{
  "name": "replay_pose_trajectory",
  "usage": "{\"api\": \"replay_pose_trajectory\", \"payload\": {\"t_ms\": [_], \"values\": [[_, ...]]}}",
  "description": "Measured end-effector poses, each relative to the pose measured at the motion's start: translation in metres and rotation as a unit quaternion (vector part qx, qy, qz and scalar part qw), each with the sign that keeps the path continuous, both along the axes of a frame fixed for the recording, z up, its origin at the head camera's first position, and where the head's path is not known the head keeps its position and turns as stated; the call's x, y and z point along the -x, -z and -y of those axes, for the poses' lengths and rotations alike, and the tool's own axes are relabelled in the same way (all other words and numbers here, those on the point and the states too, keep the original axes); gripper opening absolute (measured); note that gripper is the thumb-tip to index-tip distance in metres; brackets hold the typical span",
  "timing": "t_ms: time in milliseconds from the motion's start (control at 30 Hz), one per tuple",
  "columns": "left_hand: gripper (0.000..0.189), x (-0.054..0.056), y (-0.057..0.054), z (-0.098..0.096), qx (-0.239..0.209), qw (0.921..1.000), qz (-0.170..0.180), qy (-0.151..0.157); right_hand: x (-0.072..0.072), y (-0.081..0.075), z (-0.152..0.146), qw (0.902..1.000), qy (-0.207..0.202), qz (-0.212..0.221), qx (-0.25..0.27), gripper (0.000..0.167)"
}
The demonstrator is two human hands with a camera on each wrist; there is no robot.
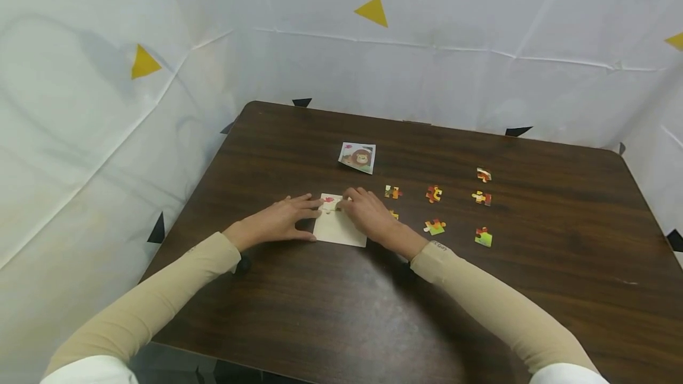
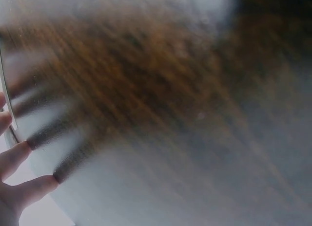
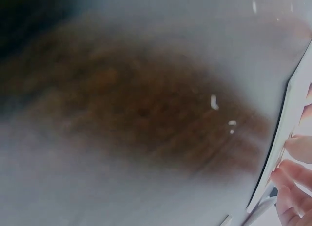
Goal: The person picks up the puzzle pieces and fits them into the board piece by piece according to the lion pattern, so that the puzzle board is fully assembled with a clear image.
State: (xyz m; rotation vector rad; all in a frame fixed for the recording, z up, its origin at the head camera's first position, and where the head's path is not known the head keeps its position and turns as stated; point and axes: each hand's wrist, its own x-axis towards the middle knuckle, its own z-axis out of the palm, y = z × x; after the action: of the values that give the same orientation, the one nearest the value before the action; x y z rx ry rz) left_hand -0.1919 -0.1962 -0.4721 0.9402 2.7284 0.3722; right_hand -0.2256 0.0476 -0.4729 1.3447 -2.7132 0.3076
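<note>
A square cream puzzle board (image 1: pixel 341 231) lies flat on the dark wooden table. In its far left corner sits a pale puzzle piece with a pink-red flower (image 1: pixel 328 201). My left hand (image 1: pixel 277 220) spreads its fingers along the board's left edge; the left wrist view shows these fingertips (image 2: pixel 54 178) on the tabletop. Over the far right part of the board, my right hand (image 1: pixel 373 218) bends its fingers and pinches a puzzle piece (image 1: pixel 339 205), mostly hidden beneath them. In the right wrist view, the fingers (image 3: pixel 298 149) bunch close over the board (image 3: pixel 282 126).
Behind the board lies a small lion picture card (image 1: pixel 357 157). Several loose puzzle pieces, among them an orange one (image 1: pixel 434 194) and a green one (image 1: pixel 483 237), are spread to the right. One piece (image 1: pixel 394 214) is partly hidden by my right hand. White sheeting (image 1: pixel 437 82) hangs beyond the table.
</note>
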Motion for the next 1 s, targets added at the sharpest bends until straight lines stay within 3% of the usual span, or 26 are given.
{"api": "replay_pose_trajectory", "payload": {"t_ms": [267,600,800,1000], "values": [[0.066,-0.004,0.003,0.0,-0.003,0.9999,0.014,-0.007,-0.002,0.002,0.001,0.9994,0.007,0.003,-0.035,0.024],[0.067,0.0,0.002,0.002,-0.004,1.0,-0.006,0.004,0.003,-0.001,-0.001,0.9996,0.017,-0.024,0.001,0.024],[0.067,0.004,0.0,0.001,-0.002,1.0,-0.008,0.004,0.015,-0.014,-0.027,0.9971,0.036,-0.044,0.051,0.028],[0.069,0.002,-0.004,0.004,0.007,0.9998,-0.003,-0.017,0.033,-0.026,-0.064,0.9923,0.079,-0.064,0.071,0.031]]}}
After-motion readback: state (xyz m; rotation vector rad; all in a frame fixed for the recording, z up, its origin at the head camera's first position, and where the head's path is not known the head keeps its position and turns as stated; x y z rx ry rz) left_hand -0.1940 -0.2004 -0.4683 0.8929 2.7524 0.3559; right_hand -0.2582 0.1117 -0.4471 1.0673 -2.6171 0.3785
